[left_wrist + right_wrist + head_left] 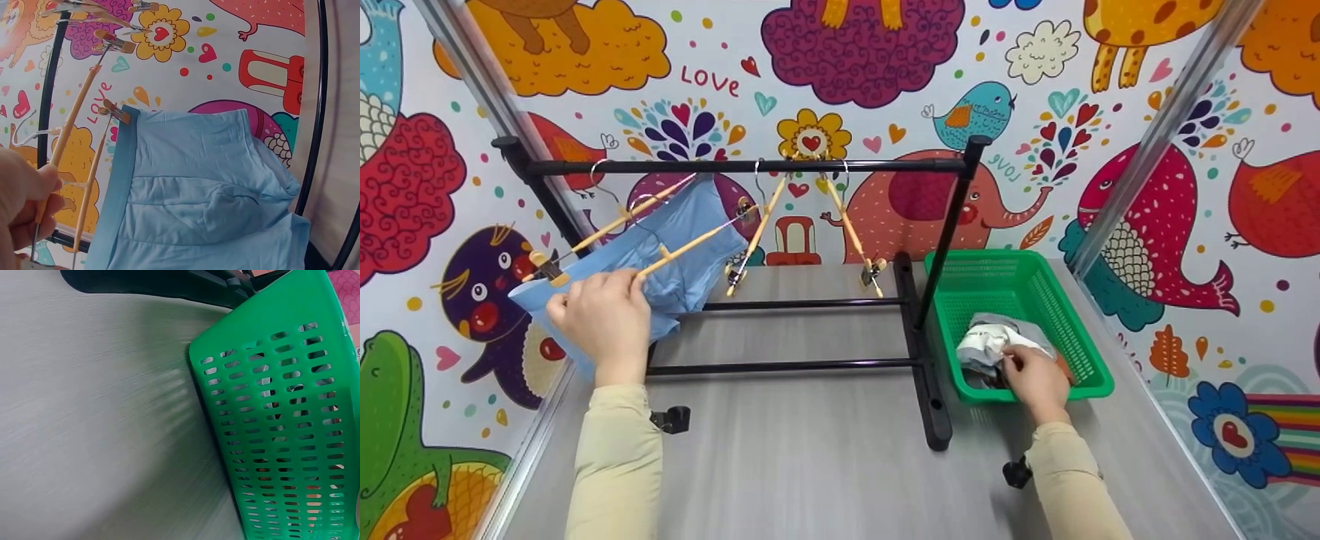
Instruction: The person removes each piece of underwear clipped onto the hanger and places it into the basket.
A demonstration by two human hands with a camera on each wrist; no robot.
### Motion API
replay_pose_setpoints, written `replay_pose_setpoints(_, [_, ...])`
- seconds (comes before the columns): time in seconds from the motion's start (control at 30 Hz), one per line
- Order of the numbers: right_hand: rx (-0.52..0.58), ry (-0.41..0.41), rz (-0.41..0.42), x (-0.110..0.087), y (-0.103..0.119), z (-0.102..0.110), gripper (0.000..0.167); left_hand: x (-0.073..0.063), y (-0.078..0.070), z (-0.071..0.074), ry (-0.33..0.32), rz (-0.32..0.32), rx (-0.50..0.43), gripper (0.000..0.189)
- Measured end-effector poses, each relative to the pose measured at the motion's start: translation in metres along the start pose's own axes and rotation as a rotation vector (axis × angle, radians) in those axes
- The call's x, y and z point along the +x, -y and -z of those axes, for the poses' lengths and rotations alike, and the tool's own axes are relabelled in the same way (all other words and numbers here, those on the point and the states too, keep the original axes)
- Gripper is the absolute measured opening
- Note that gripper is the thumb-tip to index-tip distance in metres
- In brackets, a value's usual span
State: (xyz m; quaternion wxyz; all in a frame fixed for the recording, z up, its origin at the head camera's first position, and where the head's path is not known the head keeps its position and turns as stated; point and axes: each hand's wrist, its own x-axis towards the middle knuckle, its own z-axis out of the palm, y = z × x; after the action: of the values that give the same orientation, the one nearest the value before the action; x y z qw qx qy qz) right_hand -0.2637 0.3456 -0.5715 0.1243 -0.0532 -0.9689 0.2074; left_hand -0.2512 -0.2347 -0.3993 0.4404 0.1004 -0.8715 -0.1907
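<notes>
My left hand (604, 315) grips one end of a wooden clip hanger (679, 253). In the left wrist view the upper clip of this hanger (79, 107) holds no cloth. Right behind it, light blue boxer briefs (191, 197) hang by the waistband from another wooden clip hanger (93, 185) on the rack. My right hand (1039, 382) reaches over the near rim of a green basket (1091, 390), its thumb and fingers pinching a grey and white piece of clothing (994, 341). The right wrist view shows the basket's slotted side, not the pinching fingers.
A black rack (855, 166) spans the table (810, 465), with two lower bars. From its top bar hang another two clip hangers, one left (769, 217) and one right (844, 214), without clothes. Something orange-brown (1065, 369) lies in the basket. Patterned walls enclose the table.
</notes>
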Motion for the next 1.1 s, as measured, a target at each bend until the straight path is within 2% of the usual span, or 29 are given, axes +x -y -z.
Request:
replay_pose_setpoints(0.3, [0.048, -0.13, 0.027, -0.005, 0.001, -0.004, 0.021, 0.01, -0.009, 0.0, -0.051, -0.028, -0.007, 0.014])
replay_pose_setpoints(0.47, [0.071, -0.21, 0.068, -0.007, 0.001, -0.007, 0.018, 0.014, -0.013, -0.002, -0.072, -0.041, -0.016, 0.013])
replay_pose_setpoints(0.7, [0.1, -0.346, 0.173, -0.011, 0.0, -0.011, 0.012, 0.02, -0.02, -0.004, -0.052, -0.057, 0.001, 0.015])
replay_pose_setpoints(0.87, [0.137, -0.399, 0.207, -0.015, 0.002, -0.011, 0.012, 0.027, -0.025, -0.004, -0.049, -0.057, 0.01, 0.015])
replay_pose_setpoints(1.1, [0.208, -0.519, 0.285, -0.022, 0.012, -0.01, 0.016, 0.034, -0.031, -0.006, -0.043, -0.047, 0.034, 0.015])
